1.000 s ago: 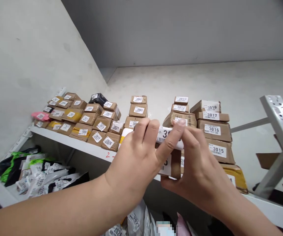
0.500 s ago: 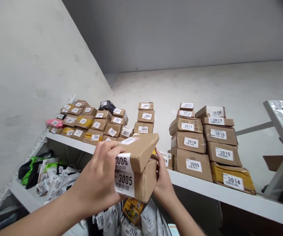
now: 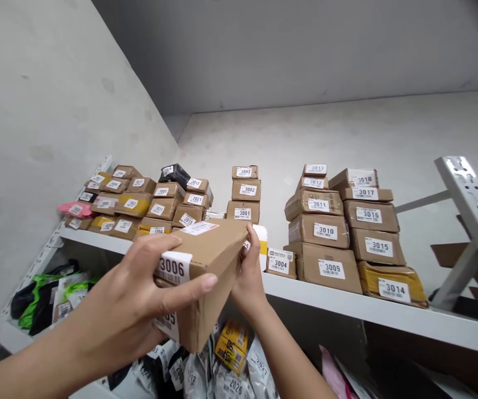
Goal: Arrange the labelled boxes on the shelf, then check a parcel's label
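Both hands hold a small stack of two brown cardboard boxes in front of the shelf. The top box [image 3: 212,249] bears a white label reading 3006; the box under it [image 3: 199,321] shows only the end of its label. My left hand [image 3: 135,302] grips the near left side, thumb across the front. The far right end is held by my right hand [image 3: 248,277], fingers up against a white and yellow parcel [image 3: 260,235] on the shelf.
A white metal shelf [image 3: 347,310] carries stacks of numbered boxes: 3001–3003 [image 3: 245,191], 3004 [image 3: 281,262], 3009–3018 [image 3: 347,233], and a left pile of small boxes [image 3: 139,202]. Plastic mail bags [image 3: 51,293] lie on the lower shelf. A grey upright [image 3: 472,205] stands at right.
The two boxes have come off the shelf toward me and been tilted down and left. My left hand has shifted lower on the front, covering most of the 3005 label.
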### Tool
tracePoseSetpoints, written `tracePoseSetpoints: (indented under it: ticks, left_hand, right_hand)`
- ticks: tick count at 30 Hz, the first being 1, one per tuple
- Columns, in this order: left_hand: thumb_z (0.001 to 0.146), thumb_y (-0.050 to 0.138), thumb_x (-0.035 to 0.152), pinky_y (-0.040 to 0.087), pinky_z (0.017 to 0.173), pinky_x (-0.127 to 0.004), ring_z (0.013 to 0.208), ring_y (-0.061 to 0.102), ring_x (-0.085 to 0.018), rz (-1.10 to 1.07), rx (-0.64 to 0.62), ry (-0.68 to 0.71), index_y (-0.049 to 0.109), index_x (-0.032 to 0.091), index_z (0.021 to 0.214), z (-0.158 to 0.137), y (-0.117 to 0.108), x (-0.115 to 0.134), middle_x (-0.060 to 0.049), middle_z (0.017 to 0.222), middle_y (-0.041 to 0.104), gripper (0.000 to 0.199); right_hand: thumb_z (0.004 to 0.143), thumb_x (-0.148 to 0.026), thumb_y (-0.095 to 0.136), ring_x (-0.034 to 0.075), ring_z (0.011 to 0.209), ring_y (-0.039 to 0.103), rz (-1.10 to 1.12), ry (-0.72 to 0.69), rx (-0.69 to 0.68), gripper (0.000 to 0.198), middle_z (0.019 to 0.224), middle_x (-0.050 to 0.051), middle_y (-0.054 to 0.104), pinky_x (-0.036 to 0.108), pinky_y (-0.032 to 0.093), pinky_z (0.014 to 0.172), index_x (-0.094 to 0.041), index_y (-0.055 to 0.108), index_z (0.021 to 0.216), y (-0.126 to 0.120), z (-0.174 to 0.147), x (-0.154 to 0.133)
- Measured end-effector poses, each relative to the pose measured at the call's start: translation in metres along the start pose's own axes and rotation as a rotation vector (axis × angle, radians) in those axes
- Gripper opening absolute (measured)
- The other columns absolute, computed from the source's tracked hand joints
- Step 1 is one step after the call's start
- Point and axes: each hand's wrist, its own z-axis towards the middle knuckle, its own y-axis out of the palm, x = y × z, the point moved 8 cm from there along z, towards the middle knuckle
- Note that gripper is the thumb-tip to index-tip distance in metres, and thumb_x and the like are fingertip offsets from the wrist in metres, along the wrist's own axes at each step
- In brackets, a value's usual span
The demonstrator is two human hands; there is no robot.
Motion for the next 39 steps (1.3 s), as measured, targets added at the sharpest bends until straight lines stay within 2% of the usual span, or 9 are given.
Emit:
tracePoseSetpoints:
  ticks: [6, 8, 10, 14, 17, 21, 28, 36, 39]
  left_hand:
    - [0.068, 0.063, 0.022, 0.048, 0.082, -0.060, 0.111, 0.042, -0.038, 0.056, 0.061, -0.077, 0.007, 0.044, 0.141, 0.008, 0.007, -0.055, -0.011, 0.121, 0.034, 0.095]
    - [0.069, 0.064, 0.029, 0.046, 0.085, -0.061, 0.112, 0.042, -0.038, 0.102, 0.134, -0.095, 0.008, 0.040, 0.141, 0.017, 0.011, -0.074, -0.012, 0.121, 0.033, 0.092]
    - [0.068, 0.066, 0.029, 0.045, 0.088, -0.059, 0.114, 0.040, -0.037, 0.141, 0.176, -0.119, 0.009, 0.037, 0.140, 0.030, 0.019, -0.090, -0.012, 0.120, 0.032, 0.093]
    - [0.068, 0.068, 0.030, 0.046, 0.087, -0.058, 0.115, 0.038, -0.038, 0.199, 0.109, -0.169, 0.012, 0.032, 0.140, 0.064, 0.047, -0.111, -0.013, 0.119, 0.031, 0.091]
    - [0.063, 0.073, 0.030, 0.046, 0.086, -0.058, 0.114, 0.037, -0.040, 0.209, 0.060, -0.168, 0.014, 0.035, 0.140, 0.087, 0.068, -0.117, -0.011, 0.121, 0.026, 0.097]
    - [0.058, 0.075, 0.022, 0.050, 0.080, -0.055, 0.118, 0.035, -0.042, 0.184, -0.017, -0.172, 0.010, 0.042, 0.139, 0.105, 0.090, -0.117, -0.010, 0.125, 0.017, 0.106]
    - [0.063, 0.072, 0.026, 0.051, 0.082, -0.050, 0.120, 0.035, -0.039, 0.180, -0.096, -0.187, 0.014, 0.044, 0.139, 0.111, 0.108, -0.115, -0.010, 0.134, 0.012, 0.097]
    - [0.066, 0.069, 0.028, 0.048, 0.086, -0.053, 0.126, 0.026, -0.042, 0.140, -0.213, -0.209, 0.005, 0.037, 0.143, 0.129, 0.133, -0.118, -0.013, 0.131, 0.024, 0.100]
    - [0.066, 0.067, 0.027, 0.042, 0.094, -0.056, 0.126, 0.027, -0.041, 0.137, -0.219, -0.237, -0.002, 0.026, 0.144, 0.141, 0.148, -0.123, -0.015, 0.129, 0.029, 0.104]
  right_hand:
    - [0.068, -0.024, 0.066, 0.027, 0.124, 0.040, -0.126, -0.125, -0.134, 0.095, 0.140, 0.015, 0.034, 0.045, 0.042, 0.099, -0.023, 0.008, 0.144, 0.014, 0.041, 0.001]
    - [0.071, -0.023, 0.061, 0.029, 0.125, 0.037, -0.310, -0.027, -0.008, 0.085, 0.135, 0.018, 0.039, 0.046, 0.036, 0.104, -0.013, 0.017, 0.142, 0.006, 0.061, 0.020]
    - [0.071, -0.029, 0.062, 0.034, 0.125, 0.035, -0.493, 0.162, 0.161, 0.082, 0.131, 0.025, 0.040, 0.050, 0.030, 0.105, -0.003, 0.022, 0.138, -0.004, 0.080, 0.045]
    - [0.062, -0.053, 0.071, 0.044, 0.128, 0.028, -0.735, 0.412, 0.275, 0.110, 0.136, 0.036, 0.030, 0.056, 0.024, 0.103, 0.001, 0.013, 0.139, 0.001, 0.115, 0.083]
    - [0.055, -0.057, 0.074, 0.046, 0.130, 0.025, -0.817, 0.495, 0.231, 0.121, 0.139, 0.039, 0.023, 0.056, 0.019, 0.104, -0.002, 0.007, 0.140, 0.012, 0.131, 0.101]
    - [0.051, -0.057, 0.074, 0.042, 0.123, 0.035, -0.800, 0.590, 0.231, 0.125, 0.135, 0.034, 0.030, 0.058, 0.022, 0.102, -0.009, 0.002, 0.142, 0.010, 0.132, 0.116]
    - [0.047, -0.047, 0.080, 0.041, 0.110, 0.043, -0.624, 0.529, 0.314, 0.126, 0.123, 0.031, 0.037, 0.058, 0.038, 0.088, -0.011, 0.004, 0.142, -0.004, 0.133, 0.116]
    - [0.046, -0.043, 0.081, 0.043, 0.113, 0.039, -0.584, 0.523, 0.371, 0.125, 0.126, 0.029, 0.034, 0.062, 0.037, 0.089, -0.015, 0.006, 0.142, -0.024, 0.129, 0.124]
    - [0.046, -0.046, 0.080, 0.042, 0.112, 0.039, -0.598, 0.487, 0.354, 0.124, 0.124, 0.028, 0.034, 0.062, 0.037, 0.088, -0.014, 0.008, 0.142, -0.022, 0.129, 0.123]
